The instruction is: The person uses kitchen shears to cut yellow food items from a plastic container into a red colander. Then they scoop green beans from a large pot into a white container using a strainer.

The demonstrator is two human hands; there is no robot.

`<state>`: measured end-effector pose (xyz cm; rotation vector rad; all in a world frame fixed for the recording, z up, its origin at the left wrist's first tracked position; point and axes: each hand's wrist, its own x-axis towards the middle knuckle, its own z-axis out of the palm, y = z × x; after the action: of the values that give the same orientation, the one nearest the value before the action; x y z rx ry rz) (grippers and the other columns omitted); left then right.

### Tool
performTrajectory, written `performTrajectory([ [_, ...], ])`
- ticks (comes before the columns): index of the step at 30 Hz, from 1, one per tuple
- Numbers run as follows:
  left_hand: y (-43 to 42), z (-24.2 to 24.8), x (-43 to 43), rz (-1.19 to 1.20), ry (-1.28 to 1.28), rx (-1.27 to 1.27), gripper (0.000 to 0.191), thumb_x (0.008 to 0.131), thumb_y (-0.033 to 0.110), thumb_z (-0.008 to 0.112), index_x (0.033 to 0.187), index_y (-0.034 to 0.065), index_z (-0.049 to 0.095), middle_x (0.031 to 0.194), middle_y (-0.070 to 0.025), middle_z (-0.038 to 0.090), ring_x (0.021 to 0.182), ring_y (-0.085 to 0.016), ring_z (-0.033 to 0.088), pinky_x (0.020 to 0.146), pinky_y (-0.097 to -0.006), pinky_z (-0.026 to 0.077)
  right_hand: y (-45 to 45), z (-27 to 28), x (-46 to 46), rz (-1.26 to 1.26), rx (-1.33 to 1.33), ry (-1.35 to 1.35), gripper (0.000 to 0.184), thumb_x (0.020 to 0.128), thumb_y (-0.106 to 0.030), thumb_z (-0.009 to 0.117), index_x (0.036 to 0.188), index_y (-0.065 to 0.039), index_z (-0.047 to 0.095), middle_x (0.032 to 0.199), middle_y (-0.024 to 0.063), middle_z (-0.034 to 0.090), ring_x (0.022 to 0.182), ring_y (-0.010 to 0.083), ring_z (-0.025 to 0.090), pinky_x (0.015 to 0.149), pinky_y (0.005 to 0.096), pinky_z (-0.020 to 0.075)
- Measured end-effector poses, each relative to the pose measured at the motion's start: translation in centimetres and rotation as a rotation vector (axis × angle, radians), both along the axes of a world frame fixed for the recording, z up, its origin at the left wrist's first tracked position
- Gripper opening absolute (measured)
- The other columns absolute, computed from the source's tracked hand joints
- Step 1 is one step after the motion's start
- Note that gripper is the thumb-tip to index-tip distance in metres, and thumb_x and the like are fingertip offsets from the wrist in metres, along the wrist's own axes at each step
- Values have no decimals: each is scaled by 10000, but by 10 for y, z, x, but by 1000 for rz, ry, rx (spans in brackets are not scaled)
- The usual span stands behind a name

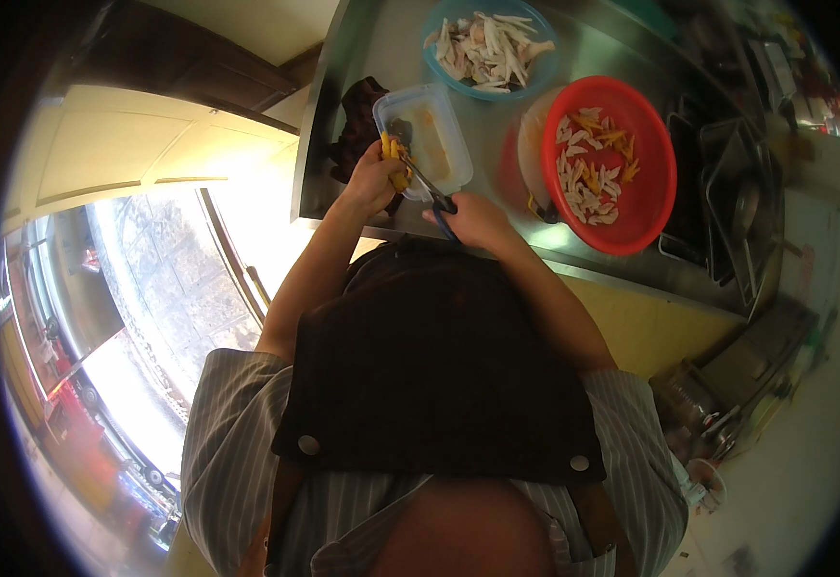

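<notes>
My left hand [372, 180] grips a yellow chicken foot [393, 153] over the near left side of a clear plastic container [462, 141]. In my right hand [481, 221] is a pair of dark-handled scissors [427, 184], its blades reaching to the foot; whether they are parted is too small to tell. Some cloudy liquid and dark bits lie in the container. Beyond it, a blue plastic basin [431, 66] holds a heap of pale chicken feet [488, 47]. To the right, a red plastic basin [651, 205] contains white and yellow cut pieces of feet [593, 169].
These stand on a stainless steel counter [384, 43] with a raised edge. A dark, crumpled thing [353, 126] lies left of the container. Another pale vessel [533, 137] shows beside the red basin. Black trays [727, 173] and a metal spoon [748, 205] are at the right end.
</notes>
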<state>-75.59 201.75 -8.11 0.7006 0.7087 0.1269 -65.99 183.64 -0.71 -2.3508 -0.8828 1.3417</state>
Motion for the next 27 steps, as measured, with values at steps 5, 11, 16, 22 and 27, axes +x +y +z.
performTrajectory([
  [5,-2,-13,0,23,25,-43,490,764,-146,494,1220,24,432,1059,-106,513,951,-238,558,826,-356,497,-2,-3,4,35,-32,-7,638,788,-628,633,897,-2,687,877,214,671,868,395,643,749,465,492],
  [11,3,-48,8,-172,245,180,491,758,-72,570,1222,-21,417,1022,-128,546,831,-244,586,679,-362,514,-7,-50,5,31,-45,82,659,803,-616,627,798,40,685,768,214,674,771,369,669,701,439,508],
  [16,3,-69,18,-111,356,285,466,759,-39,599,1197,-24,441,967,-129,565,796,-236,591,618,-363,508,-19,-67,7,-89,-42,249,664,805,-631,633,628,9,639,543,116,613,534,239,633,557,370,483],
  [22,-40,19,97,-455,71,172,586,805,40,621,1335,-9,375,1068,-141,580,887,-226,598,713,-328,512,-44,-84,15,-209,-37,358,655,793,-635,639,597,-10,621,529,111,607,514,229,622,542,370,474],
  [27,-79,68,153,-267,-45,-54,534,873,122,618,1361,28,420,1111,-90,612,965,-205,598,840,-322,463,-58,-106,16,-340,54,461,640,796,-618,649,620,-4,602,521,108,579,484,216,586,491,371,443],
])
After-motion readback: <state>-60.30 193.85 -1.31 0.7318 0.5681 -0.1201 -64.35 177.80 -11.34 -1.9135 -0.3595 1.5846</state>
